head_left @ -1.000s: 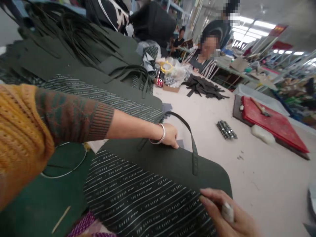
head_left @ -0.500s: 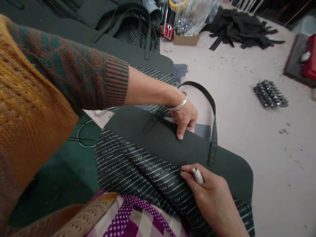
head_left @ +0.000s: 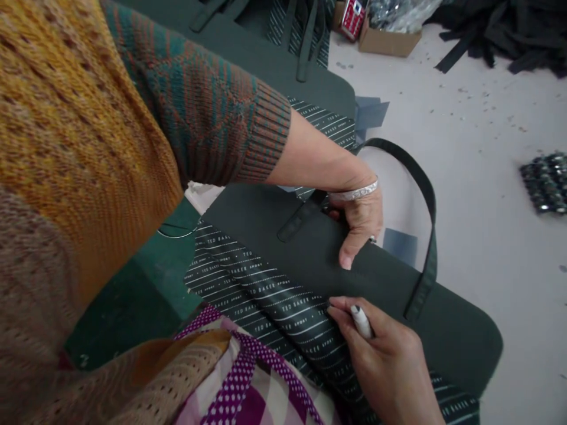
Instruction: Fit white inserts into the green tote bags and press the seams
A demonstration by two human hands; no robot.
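Note:
A dark green bag panel (head_left: 283, 218) lies across the table's front edge. Joined to it is a striped lining (head_left: 266, 289) printed with white lettering, which hangs in folds toward my lap. My left hand (head_left: 357, 221) grips the panel's far edge, thumb on top and the other fingers mostly hidden behind. A dark strap handle (head_left: 425, 183) arches beyond that hand. My right hand (head_left: 390, 348) is closed around a white pen (head_left: 362, 321), one end sticking up between thumb and fingers. Its fingertips meet at the seam between panel and lining; what lies between them is hard to make out.
More dark panels with straps (head_left: 305, 47) are stacked at upper left. A cardboard box (head_left: 390, 41) with plastic-wrapped pieces stands at the back, near a heap of black strips (head_left: 496, 35). Shiny dark pieces (head_left: 547, 183) sit at right. Grey-blue scraps (head_left: 401, 245) lie on the table (head_left: 469, 147).
The view has shifted, so the panel and far items appear further right. My left hand keeps its grip on the edge; my right hand still holds the pen at the seam.

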